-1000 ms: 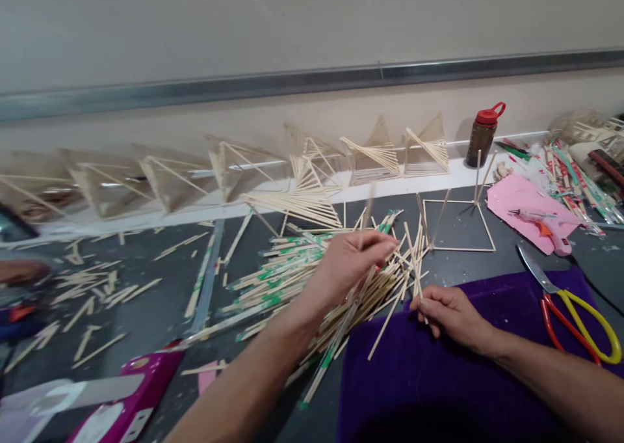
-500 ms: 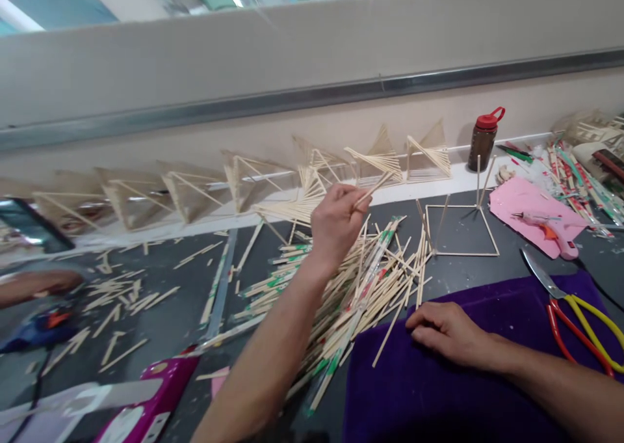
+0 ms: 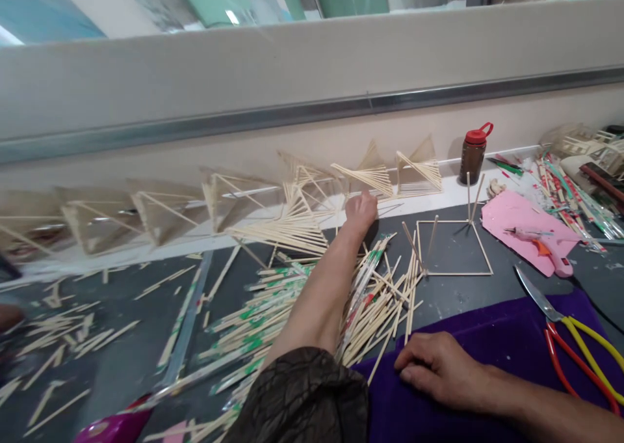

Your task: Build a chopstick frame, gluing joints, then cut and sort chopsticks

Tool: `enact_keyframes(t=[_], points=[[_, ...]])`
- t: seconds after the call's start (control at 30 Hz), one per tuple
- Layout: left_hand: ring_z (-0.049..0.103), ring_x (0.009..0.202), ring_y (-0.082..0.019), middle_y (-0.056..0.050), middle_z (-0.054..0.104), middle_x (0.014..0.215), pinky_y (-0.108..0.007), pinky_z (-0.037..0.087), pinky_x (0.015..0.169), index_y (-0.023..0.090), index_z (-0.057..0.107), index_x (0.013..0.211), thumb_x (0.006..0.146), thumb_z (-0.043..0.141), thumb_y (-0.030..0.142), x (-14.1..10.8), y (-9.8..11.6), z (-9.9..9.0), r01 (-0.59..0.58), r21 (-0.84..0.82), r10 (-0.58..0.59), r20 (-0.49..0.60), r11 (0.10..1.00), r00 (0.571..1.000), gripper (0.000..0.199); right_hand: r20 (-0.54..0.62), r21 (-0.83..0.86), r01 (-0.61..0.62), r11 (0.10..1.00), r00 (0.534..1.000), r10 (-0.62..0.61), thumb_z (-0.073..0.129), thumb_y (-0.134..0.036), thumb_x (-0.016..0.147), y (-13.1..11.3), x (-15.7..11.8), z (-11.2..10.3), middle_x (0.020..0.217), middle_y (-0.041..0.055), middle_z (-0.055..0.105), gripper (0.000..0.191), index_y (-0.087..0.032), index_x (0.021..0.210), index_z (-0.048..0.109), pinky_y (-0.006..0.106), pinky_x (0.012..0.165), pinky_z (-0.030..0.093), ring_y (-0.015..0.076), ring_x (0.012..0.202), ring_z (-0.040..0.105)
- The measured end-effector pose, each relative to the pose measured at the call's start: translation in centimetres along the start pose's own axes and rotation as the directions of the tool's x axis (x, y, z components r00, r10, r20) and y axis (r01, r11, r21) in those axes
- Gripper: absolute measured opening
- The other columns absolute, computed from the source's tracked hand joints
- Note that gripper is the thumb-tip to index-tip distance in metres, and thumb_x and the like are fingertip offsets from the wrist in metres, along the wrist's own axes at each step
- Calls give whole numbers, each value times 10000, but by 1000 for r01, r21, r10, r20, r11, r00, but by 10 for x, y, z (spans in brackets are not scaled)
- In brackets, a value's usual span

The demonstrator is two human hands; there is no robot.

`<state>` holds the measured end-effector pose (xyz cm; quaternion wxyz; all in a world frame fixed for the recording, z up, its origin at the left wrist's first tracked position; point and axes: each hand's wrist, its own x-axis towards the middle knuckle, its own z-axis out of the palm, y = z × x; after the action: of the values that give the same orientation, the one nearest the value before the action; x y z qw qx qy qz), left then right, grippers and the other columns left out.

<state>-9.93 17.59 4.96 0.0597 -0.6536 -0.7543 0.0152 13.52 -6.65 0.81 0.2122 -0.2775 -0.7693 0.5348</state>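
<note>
My left hand (image 3: pixel 361 210) reaches to the far side of the table, just in front of the white ledge. It looks closed, but its fingertips are hidden from me, and so is anything in them. Below its forearm lies a heap of thin wooden sticks (image 3: pixel 383 319), some still in clear and green wrappers. My right hand (image 3: pixel 439 368) rests on a purple cloth (image 3: pixel 468 319), its fingers loosely bent and nothing seen in them. Ahead of it stands a square stick frame (image 3: pixel 458 274) with several upright sticks at its corners.
Stick models with fanned rows (image 3: pixel 363 173) line the white ledge. A red-lidded bottle (image 3: pixel 472 153) stands right of them. A glue gun (image 3: pixel 536 238) lies on pink paper (image 3: pixel 507 212). Scissors (image 3: pixel 560 316) with red and yellow handles lie at the right. Loose stick pieces (image 3: pixel 63 332) cover the left.
My left hand, which held a stick raised over the heap, has moved forward and right, down toward the ledge. The right hand stays on the cloth. The view has shifted slightly.
</note>
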Motion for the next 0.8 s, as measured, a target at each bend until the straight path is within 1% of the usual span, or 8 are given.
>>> enact_keyframes(t=[0.13, 0.23, 0.3, 0.4, 0.5, 0.57, 0.67, 0.8], points=[[658, 1089, -347, -257, 662, 1168, -415, 512, 874, 50, 701, 1133, 915, 315, 89, 3, -7, 7, -26, 46, 25, 23, 999, 999, 445, 23, -18, -16, 1000, 1000, 17, 577, -209, 853, -1, 0, 1, 889, 56, 705, 172, -152, 947, 710, 232, 726, 467, 137, 793, 634], [661, 1078, -343, -238, 676, 1138, -420, 518, 866, 67, 713, 1111, 914, 324, 97, 1, -10, 10, -57, 61, 55, 30, 997, 998, 437, 27, -26, -26, 999, 999, 26, 578, -206, 852, -1, 0, 1, 894, 53, 708, 172, -160, 952, 709, 232, 728, 464, 135, 792, 631], [668, 1060, -333, -229, 677, 1130, -420, 526, 853, 80, 710, 1122, 921, 319, 104, -2, -11, 12, -70, 66, 69, 22, 995, 997, 440, 30, -31, -18, 999, 999, 19, 578, -205, 852, 0, 0, 1, 895, 46, 710, 165, -172, 947, 708, 234, 729, 465, 134, 789, 629], [675, 1036, -327, -240, 640, 1189, -420, 536, 819, 72, 682, 1166, 931, 299, 106, -8, -12, 14, -89, 81, 90, -7, 993, 996, 450, 22, -37, 9, 999, 1000, -8, 577, -204, 853, 2, 0, 1, 897, 41, 709, 155, -183, 939, 703, 235, 729, 467, 133, 791, 627], [679, 1006, -320, -240, 626, 1181, -415, 535, 795, 58, 682, 1139, 932, 290, 95, -17, -13, 15, -120, 104, 121, -5, 987, 993, 445, 18, -38, 33, 999, 999, -32, 568, -207, 861, 2, 0, 1, 887, 50, 705, 156, -170, 931, 702, 235, 726, 471, 133, 785, 626], [662, 1036, -318, -226, 633, 1150, -408, 529, 813, 62, 686, 1116, 933, 286, 86, -23, -12, 15, -143, 116, 143, 7, 983, 990, 441, 25, -42, 39, 998, 999, -38, 562, -212, 870, 3, 0, 1, 879, 53, 702, 159, -166, 928, 702, 236, 725, 473, 132, 779, 624], [593, 1147, -323, -204, 627, 1168, -397, 515, 851, 77, 666, 1144, 940, 286, 84, -30, -11, 16, -172, 128, 172, 6, 977, 985, 431, 37, -64, 40, 997, 999, -38, 559, -220, 881, 3, -1, 1, 890, 47, 701, 160, -175, 941, 700, 240, 739, 476, 134, 791, 625], [563, 1158, -311, -183, 624, 1176, -381, 511, 835, 100, 630, 1193, 954, 277, 92, -34, -8, 18, -192, 133, 193, 11, 972, 981, 427, 42, -78, 46, 996, 998, -43, 562, -214, 880, 5, -1, 1, 899, 44, 702, 157, -181, 951, 698, 238, 744, 476, 135, 802, 629]])
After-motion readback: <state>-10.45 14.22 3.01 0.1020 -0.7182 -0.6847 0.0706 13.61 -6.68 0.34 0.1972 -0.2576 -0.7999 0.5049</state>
